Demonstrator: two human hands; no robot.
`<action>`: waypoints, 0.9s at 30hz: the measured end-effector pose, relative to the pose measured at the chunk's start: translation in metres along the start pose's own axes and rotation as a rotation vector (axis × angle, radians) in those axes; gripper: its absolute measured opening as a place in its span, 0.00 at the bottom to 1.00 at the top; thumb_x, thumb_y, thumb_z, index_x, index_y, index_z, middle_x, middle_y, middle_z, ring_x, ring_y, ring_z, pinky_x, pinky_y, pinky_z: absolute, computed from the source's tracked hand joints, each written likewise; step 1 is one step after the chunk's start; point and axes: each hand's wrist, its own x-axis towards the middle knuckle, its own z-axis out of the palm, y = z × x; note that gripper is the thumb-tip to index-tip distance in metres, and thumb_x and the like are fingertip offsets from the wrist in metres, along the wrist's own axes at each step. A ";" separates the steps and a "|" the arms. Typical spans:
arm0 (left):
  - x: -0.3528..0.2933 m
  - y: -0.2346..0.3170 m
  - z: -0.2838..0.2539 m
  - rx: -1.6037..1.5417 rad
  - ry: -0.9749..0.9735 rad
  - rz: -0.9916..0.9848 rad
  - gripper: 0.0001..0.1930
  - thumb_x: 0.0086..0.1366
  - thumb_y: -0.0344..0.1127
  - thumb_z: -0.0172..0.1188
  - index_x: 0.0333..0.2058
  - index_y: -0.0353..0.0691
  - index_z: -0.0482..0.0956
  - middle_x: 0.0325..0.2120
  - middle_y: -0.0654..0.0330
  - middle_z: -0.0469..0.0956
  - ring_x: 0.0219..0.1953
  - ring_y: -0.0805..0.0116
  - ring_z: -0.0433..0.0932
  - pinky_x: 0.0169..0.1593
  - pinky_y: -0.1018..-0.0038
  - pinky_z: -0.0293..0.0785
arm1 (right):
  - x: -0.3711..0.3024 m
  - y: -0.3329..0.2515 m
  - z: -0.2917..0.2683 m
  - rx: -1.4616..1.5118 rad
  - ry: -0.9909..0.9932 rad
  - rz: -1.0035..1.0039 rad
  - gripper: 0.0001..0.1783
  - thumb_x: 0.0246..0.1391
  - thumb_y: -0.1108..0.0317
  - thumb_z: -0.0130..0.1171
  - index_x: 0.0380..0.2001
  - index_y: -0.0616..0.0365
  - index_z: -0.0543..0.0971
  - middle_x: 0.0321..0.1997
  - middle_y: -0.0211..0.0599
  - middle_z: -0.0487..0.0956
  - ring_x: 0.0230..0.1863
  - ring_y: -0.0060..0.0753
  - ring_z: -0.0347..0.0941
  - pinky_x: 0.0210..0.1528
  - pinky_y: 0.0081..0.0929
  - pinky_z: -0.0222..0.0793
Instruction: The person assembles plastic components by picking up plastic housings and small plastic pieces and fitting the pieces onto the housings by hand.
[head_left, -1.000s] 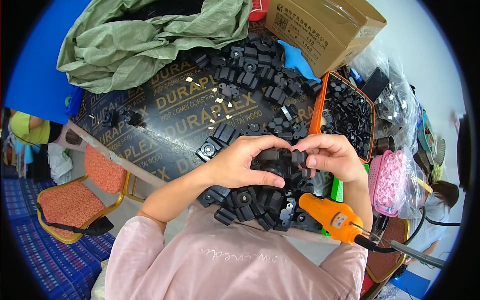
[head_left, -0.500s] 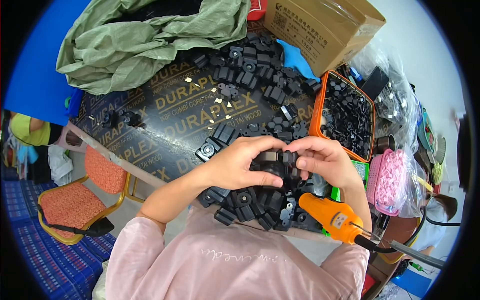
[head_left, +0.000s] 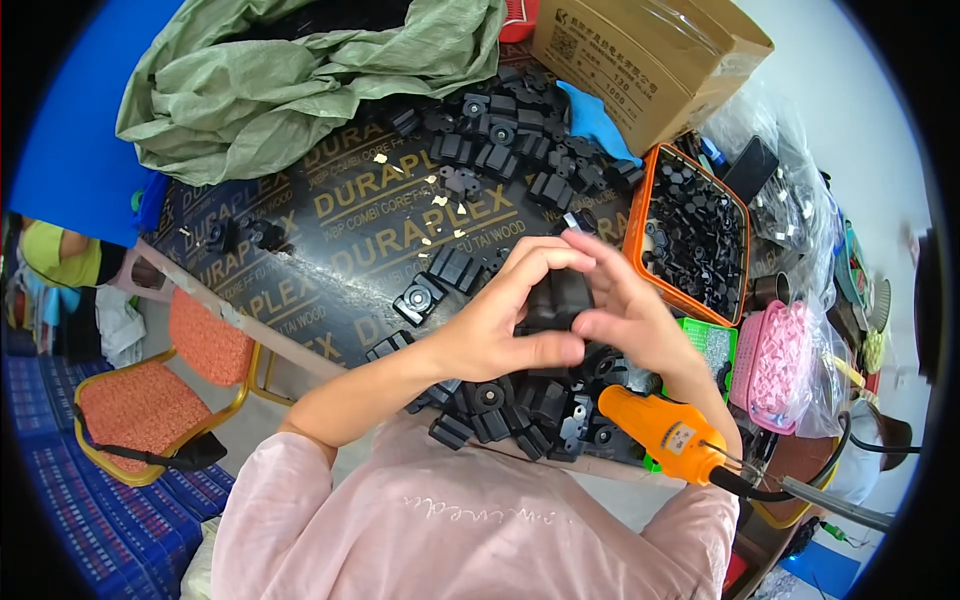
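Between both hands, over the near part of the table, is a black plastic housing (head_left: 556,300). My left hand (head_left: 505,318) curls round its left side, with the thumb below and the fingers over the far edge. My right hand (head_left: 635,315) closes on it from the right, fingertips meeting the left ones. Parts of the housing are hidden by the fingers. Under and in front of my hands lies a pile of similar black plastic parts (head_left: 490,397). An orange electric screwdriver (head_left: 660,432) hangs beside my right forearm.
An orange basket (head_left: 634,245) of small black parts stands at the right, near a green tray (head_left: 733,345) and a pink basket (head_left: 742,385). At the back are a cardboard box (head_left: 620,80), a blue cloth (head_left: 597,118), more black parts (head_left: 500,160) and a green sack (head_left: 240,110).
My hands have moved slightly away from my body and turned the black housing. The fingers now reach further over its far side, with the fingertips together.
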 end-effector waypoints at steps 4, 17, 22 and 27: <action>-0.004 -0.007 0.004 0.221 0.125 0.042 0.18 0.60 0.37 0.55 0.46 0.36 0.66 0.41 0.55 0.66 0.46 0.63 0.66 0.49 0.73 0.62 | -0.010 0.004 0.004 -0.515 0.111 -0.010 0.37 0.45 0.73 0.61 0.59 0.54 0.57 0.39 0.44 0.75 0.35 0.29 0.75 0.38 0.26 0.70; 0.014 -0.039 -0.109 1.156 0.351 -0.109 0.30 0.47 0.39 0.64 0.50 0.43 0.65 0.52 0.48 0.60 0.54 0.49 0.59 0.56 0.63 0.57 | -0.015 -0.031 -0.088 -1.042 0.481 0.014 0.18 0.45 0.71 0.59 0.43 0.60 0.74 0.33 0.32 0.77 0.24 0.16 0.66 0.29 0.16 0.64; 0.025 -0.077 -0.126 1.478 0.065 -0.184 0.28 0.47 0.32 0.63 0.50 0.46 0.66 0.53 0.51 0.60 0.51 0.51 0.62 0.51 0.61 0.62 | -0.006 0.024 -0.181 -1.439 0.493 0.204 0.16 0.44 0.66 0.59 0.38 0.56 0.77 0.30 0.42 0.77 0.33 0.44 0.74 0.36 0.33 0.69; 0.014 -0.076 -0.122 1.400 0.139 -0.124 0.22 0.47 0.31 0.63 0.43 0.44 0.68 0.49 0.51 0.62 0.46 0.51 0.67 0.47 0.62 0.66 | 0.018 0.050 -0.162 -1.765 0.419 0.427 0.13 0.40 0.63 0.62 0.33 0.51 0.77 0.34 0.39 0.72 0.36 0.45 0.73 0.36 0.38 0.69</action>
